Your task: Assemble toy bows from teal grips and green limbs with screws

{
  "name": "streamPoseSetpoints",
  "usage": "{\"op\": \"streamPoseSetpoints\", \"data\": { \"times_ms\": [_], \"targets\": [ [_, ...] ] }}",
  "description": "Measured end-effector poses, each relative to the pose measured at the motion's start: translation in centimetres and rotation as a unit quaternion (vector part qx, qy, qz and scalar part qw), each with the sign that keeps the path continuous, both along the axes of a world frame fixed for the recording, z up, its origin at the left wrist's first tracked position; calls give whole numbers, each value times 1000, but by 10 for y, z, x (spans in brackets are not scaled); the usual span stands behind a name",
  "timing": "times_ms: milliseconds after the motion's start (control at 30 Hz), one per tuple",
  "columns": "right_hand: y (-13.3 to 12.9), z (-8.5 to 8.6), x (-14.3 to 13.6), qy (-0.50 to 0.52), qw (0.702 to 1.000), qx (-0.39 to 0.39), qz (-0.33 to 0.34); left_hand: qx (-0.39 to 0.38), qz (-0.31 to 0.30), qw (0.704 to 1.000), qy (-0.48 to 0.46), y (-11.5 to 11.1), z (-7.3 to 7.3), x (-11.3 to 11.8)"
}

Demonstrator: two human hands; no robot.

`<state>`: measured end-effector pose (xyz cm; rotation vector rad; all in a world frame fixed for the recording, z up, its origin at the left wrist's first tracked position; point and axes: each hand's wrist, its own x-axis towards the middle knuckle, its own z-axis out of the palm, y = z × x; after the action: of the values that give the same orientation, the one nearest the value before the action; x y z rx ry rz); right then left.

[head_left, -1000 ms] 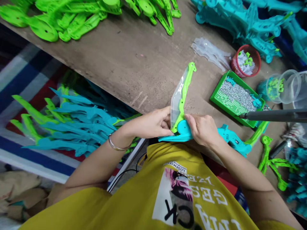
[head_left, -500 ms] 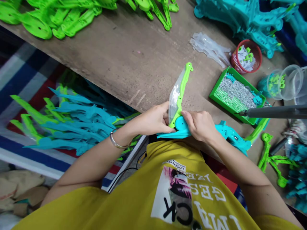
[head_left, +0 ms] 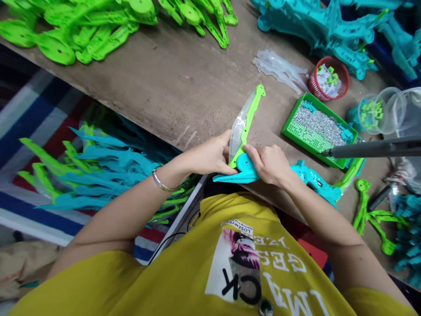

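Note:
A teal plastic toy body part [head_left: 305, 174] lies across the table's front edge, with a round joint and a pointed end. My right hand [head_left: 270, 163] is closed over it beside the joint. A lime green plastic wing arm [head_left: 251, 115] with a clear film panel [head_left: 238, 131] stands up from that joint. My left hand [head_left: 214, 153] is closed around the base of this winged piece, thumb along the teal point; its fingertips are partly hidden behind the film.
A green tray [head_left: 289, 127] of small screws stands to the right, a dark screwdriver-like rod [head_left: 371, 148] reaching over it. Behind are a red basket [head_left: 345, 81] and clear film pieces [head_left: 279, 68]. Lime parts [head_left: 98, 26] and teal parts [head_left: 315, 26] are heaped at the back; teal assemblies [head_left: 112, 171] lie left.
Both hands keep their hold on the joined pieces. The right hand and the teal part appear slightly further left and higher; the view has shifted a little.

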<state>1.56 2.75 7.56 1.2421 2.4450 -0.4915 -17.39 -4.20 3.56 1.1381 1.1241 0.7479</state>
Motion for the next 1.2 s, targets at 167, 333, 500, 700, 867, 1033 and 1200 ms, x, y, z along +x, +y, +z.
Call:
{"op": "streamPoseSetpoints", "data": {
  "times_ms": [167, 333, 500, 700, 867, 1033, 1200],
  "targets": [
    [8, -2, 0, 11, 1000, -3, -14, 5, -8, 1000, -20, 15, -6, 0],
    [15, -5, 1, 10, 1000, -8, -8, 36, -15, 999, 7, 24, -5, 0],
    [15, -5, 3, 16, 1000, -2, -3, 68, -24, 996, 54, 29, -1, -1],
    [8, 3, 6, 13, 1000, 10, 0, 7, -1, 1000, 18, 24, 2, 3],
    [8, 3, 6, 15, 1000, 5, 3, 1, 2, 1000, 5, 17, 1, 4],
    [9, 3, 8, 21, 1000, 18, 9, 23, 6, 998, 51, 14, 2, 0],
    [0, 8, 15, 56, 998, 20, 26, 36, 13, 995, 97, 7, 15, -1]
  ]
}}
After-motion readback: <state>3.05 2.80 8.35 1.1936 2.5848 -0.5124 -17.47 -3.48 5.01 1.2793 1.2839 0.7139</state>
